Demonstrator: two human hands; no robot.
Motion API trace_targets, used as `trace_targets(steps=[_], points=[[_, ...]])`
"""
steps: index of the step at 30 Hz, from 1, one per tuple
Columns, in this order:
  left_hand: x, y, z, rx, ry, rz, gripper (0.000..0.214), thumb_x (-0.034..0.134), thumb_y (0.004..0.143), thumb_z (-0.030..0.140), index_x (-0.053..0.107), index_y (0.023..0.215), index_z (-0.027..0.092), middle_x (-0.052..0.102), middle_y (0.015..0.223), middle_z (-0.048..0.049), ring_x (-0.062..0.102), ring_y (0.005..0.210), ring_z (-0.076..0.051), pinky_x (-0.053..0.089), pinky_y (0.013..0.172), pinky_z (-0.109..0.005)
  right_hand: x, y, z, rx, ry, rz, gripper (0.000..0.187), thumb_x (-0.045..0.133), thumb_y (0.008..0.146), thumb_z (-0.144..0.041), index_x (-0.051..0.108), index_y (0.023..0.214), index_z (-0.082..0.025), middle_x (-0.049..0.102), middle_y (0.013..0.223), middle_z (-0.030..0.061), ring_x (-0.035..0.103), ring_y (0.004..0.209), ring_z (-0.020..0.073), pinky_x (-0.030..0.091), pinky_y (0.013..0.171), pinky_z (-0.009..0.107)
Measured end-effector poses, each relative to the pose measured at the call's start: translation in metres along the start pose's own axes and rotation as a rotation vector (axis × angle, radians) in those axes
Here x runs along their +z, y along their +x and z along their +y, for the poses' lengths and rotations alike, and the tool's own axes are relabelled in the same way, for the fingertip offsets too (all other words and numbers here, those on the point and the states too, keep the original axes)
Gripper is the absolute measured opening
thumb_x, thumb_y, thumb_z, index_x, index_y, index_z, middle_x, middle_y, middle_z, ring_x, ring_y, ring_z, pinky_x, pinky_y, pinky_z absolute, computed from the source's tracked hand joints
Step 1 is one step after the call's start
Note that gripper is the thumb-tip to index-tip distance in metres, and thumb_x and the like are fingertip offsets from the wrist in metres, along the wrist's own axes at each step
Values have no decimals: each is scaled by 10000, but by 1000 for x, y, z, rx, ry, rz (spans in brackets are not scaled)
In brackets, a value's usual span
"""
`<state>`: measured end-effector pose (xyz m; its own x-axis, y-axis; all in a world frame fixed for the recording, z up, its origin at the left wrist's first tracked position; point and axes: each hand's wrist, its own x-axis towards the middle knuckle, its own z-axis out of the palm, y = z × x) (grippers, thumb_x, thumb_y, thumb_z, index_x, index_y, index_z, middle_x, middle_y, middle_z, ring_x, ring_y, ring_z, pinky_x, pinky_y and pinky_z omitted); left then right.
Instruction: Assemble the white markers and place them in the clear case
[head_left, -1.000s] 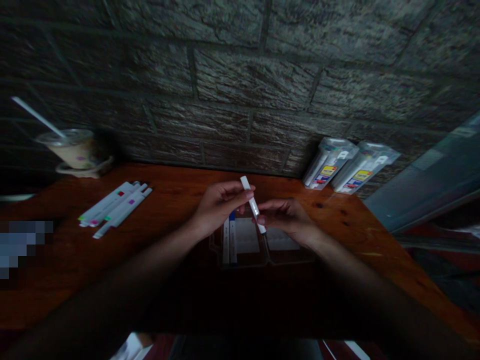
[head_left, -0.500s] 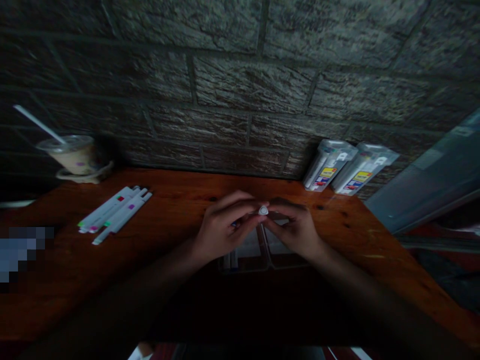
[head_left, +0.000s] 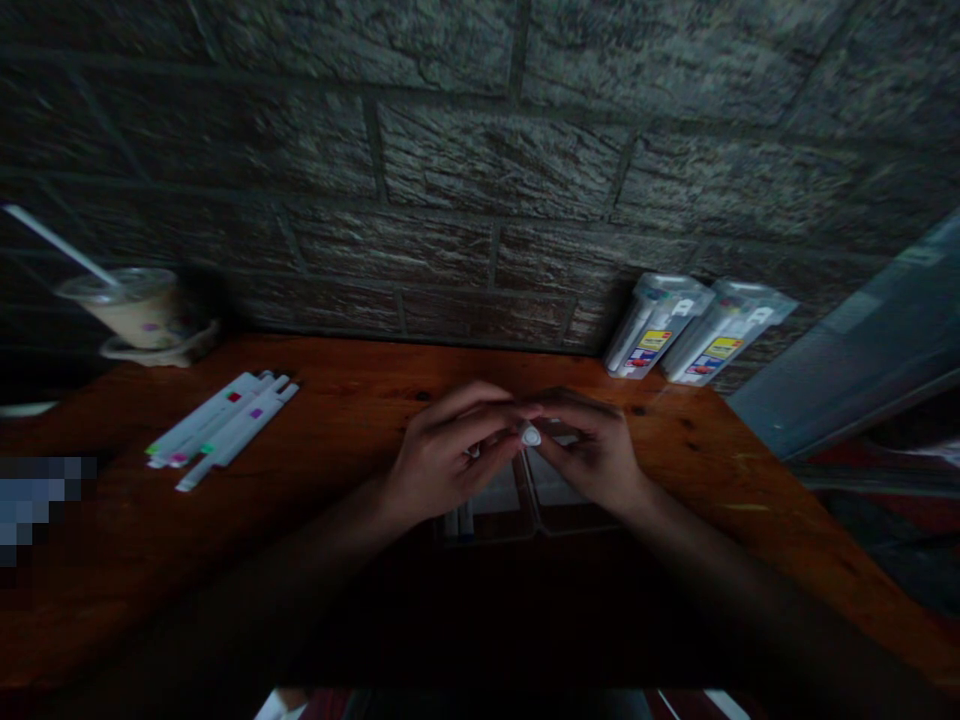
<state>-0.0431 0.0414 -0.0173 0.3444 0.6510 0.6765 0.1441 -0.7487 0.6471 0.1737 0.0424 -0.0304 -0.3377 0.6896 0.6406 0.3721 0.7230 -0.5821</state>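
White marker (head_left: 531,436), held nearly end-on to the viewer over the open clear case (head_left: 535,527) on the wooden worktop (head_left: 352,375). The left hand (head_left: 442,455) and right hand (head_left: 598,452) meet around it, each grip narrowed to a fingertip pinch on its sides, though dim light obscures the exact contact. Judged light and stiff, it could roll or slip and is best taken at mid-length between thumb and 2 fingers.
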Motion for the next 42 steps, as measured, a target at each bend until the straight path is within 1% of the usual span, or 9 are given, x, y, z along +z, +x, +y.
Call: trace_targets(steps=[3,6,8,12,17,25,36,39,42], points=[[3,2,-2,-62,-9,20,166,775,882,221,810,1044,242,754,984,-72,673,814,-171,530,698,-271,2,-1,-2,46,24,-43,230,746,934,-255,797,1156,-294,809,1022,33,755,853,201,599,767,342],[6,8,-8,-284,-213,72,89,761,891,259,790,942,192,697,736,-20,595,591,-110,463,546,-224,3,-1,-6,129,69,-148,169,749,933,-303,821,1083,-271,818,946,20,745,776,183,591,724,314],[7,13,-12,-467,-437,109,140,770,874,302,772,911,167,673,682,-1,536,490,-79,428,469,-207,2,-1,-7,174,82,-193,171,719,955,-356,832,1034,-255,815,893,23,731,736,180,580,671,299],[5,21,-19,-763,-739,173,218,834,790,304,723,867,134,675,654,-5,594,467,-104,468,419,-208,-2,0,-4,224,74,-164,277,643,994,-399,832,904,-218,775,770,33,711,696,184,552,601,286],[1,25,-20,-929,-859,267,117,792,805,151,697,871,129,703,698,-22,642,508,-111,514,445,-202,-1,-2,1,205,17,-187,226,645,978,-350,823,941,-217,770,757,33,703,673,179,536,579,284],[0,27,-21,-1024,-887,296,73,751,864,116,709,805,108,673,693,-31,615,533,-87,504,466,-182,0,-3,1,190,-32,-248,217,629,978,-305,820,1018,-212,807,859,44,732,707,190,557,612,311],[0,27,-23,-1051,-891,309,89,742,873,114,701,795,107,679,686,-20,603,536,-78,507,470,-173,1,-4,2,190,-27,-241,218,628,976,-305,829,1021,-232,798,818,31,716,668,178,540,566,297],[0,27,-23,-1064,-899,310,98,737,880,115,698,791,104,684,693,-22,606,536,-75,508,468,-167,1,-3,1,192,-40,-240,218,628,976,-303,827,1015,-224,801,825,33,709,650,172,509,523,280],[1,27,-24,-1075,-910,316,77,740,878,109,701,813,102,687,707,-22,626,541,-74,520,472,-158,0,-3,0,186,-37,-246,229,619,988,-320,819,986,-207,796,815,38,718,675,178,509,546,277]])
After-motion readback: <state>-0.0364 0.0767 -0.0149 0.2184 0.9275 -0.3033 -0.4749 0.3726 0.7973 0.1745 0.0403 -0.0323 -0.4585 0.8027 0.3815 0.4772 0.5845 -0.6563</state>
